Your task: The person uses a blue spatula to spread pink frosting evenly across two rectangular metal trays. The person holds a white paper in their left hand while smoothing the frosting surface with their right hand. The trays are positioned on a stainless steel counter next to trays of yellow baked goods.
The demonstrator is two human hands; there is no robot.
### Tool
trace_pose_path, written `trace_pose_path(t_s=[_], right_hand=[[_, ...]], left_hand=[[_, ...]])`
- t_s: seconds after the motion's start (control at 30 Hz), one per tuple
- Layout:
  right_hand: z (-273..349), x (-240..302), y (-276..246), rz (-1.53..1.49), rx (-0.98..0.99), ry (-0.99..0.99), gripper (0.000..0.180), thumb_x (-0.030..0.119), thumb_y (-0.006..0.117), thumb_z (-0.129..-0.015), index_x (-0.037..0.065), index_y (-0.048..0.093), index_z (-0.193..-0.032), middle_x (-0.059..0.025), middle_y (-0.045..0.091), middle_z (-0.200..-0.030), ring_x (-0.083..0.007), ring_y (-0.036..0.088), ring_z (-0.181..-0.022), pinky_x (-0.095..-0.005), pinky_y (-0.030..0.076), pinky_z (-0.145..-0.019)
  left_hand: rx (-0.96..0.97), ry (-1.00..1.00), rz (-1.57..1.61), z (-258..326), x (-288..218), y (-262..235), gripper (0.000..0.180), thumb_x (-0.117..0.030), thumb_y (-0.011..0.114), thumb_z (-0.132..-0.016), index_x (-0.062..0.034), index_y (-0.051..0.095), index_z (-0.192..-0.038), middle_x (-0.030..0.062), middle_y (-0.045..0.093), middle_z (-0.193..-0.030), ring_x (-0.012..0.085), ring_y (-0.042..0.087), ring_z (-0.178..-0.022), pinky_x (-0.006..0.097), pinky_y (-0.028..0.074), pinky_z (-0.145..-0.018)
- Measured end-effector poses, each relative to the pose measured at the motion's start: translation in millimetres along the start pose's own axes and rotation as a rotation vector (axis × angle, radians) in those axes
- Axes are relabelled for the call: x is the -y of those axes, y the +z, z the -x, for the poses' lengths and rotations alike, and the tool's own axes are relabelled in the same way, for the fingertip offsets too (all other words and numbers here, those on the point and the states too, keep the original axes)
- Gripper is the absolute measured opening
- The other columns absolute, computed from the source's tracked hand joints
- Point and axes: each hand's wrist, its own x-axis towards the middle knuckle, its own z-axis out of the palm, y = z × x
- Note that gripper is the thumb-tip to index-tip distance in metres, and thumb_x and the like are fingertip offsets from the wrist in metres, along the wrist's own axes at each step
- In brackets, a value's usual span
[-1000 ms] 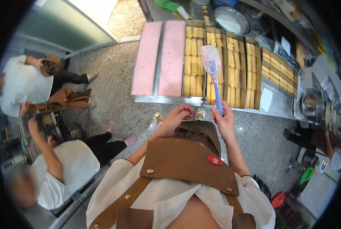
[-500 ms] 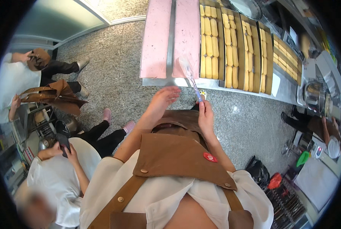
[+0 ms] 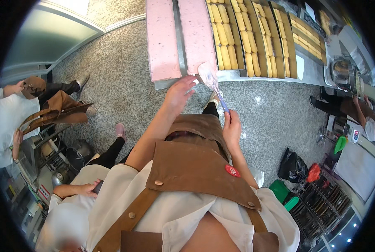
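Note:
My right hand point(image 3: 232, 130) grips the handle of a spatula point(image 3: 220, 98). Pink cream coats its pale blade, which points away from me at the front end of the nearer pink cream slab point(image 3: 196, 38). To the left lies a second long pink cream slab point(image 3: 164, 42), speckled and smooth on top. My left hand point(image 3: 180, 94) is raised just before the counter's front edge, fingers spread and holding nothing, close to the spatula's blade. Whether its fingertips touch the cream or the edge, I cannot tell.
Long trays of yellow finger biscuits point(image 3: 226, 42) line the metal counter point(image 3: 233, 76) to the right. A mixing bowl point(image 3: 343, 69) stands at its end. People are nearby: one holding brown aprons point(image 3: 61, 107), one seated at lower left. A black bag point(image 3: 294, 166) lies on the floor.
My view has shifted and I am closer to the counter. My left hand and the spatula's blade have come nearer the slabs' front ends. The person at lower left has leaned closer.

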Motion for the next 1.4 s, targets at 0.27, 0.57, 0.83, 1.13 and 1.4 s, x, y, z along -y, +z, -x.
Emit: trace_pose_path(t_s=[0.27,0.57,0.83,1.13,1.4], right_hand=[[19.6,-0.9,-26.2,0.07,0.012,0.028,0.023,0.021,0.05,-0.095,0.001,0.059,-0.102,-0.0185,0.06,-0.091,-0.037,0.059,-0.082,-0.0431,0.046,-0.068],[-4.8,3.1,-34.1,-0.728,0.305,0.382,0.039,0.033,0.038,-0.102,0.001,0.059,-0.097,0.0015,0.037,-0.06,-0.0068,0.034,-0.052,-0.0237,0.028,-0.048],[-59.9,22.9,36.3,-1.455,0.816,0.45,0.048,0.044,0.031,-0.102,0.004,0.053,-0.087,0.005,0.029,-0.054,-0.0058,0.025,-0.044,-0.0206,0.021,-0.04],[-50.5,1.2,52.9,-1.218,0.709,0.495,0.041,0.04,0.039,-0.101,0.007,0.054,-0.081,0.0067,0.031,-0.056,-0.0035,0.025,-0.045,-0.0194,0.02,-0.041],[-17.7,-19.9,22.0,-1.106,0.527,0.471,0.04,0.04,0.039,-0.101,0.007,0.053,-0.083,0.007,0.032,-0.057,-0.0033,0.025,-0.046,-0.0201,0.019,-0.042]], left_hand=[[-0.001,-0.002,0.019,-0.3,0.2,-0.1,0.044,-0.016,0.052,-0.089,-0.0022,0.046,-0.13,0.0074,0.051,-0.133,0.0181,0.046,-0.118,0.032,0.037,-0.098],[0.013,-0.01,-0.017,-1.1,-2.5,-2.1,0.042,-0.016,0.051,-0.09,-0.0026,0.047,-0.129,0.0073,0.05,-0.134,0.018,0.046,-0.118,0.032,0.035,-0.1],[0.024,0.01,-0.045,-0.9,-0.8,-4.9,0.04,-0.017,0.052,-0.09,-0.0038,0.05,-0.127,0.0074,0.051,-0.134,0.019,0.047,-0.118,0.033,0.036,-0.1],[-0.008,0.027,-0.078,-1.7,0.4,-2.4,0.04,-0.015,0.049,-0.088,-0.0036,0.051,-0.127,0.0069,0.051,-0.135,0.0191,0.047,-0.118,0.032,0.036,-0.1],[0.044,0.054,-0.061,3.1,-0.8,-2.1,0.04,-0.015,0.049,-0.089,-0.0033,0.051,-0.127,0.0069,0.051,-0.134,0.0186,0.048,-0.117,0.032,0.037,-0.099]])
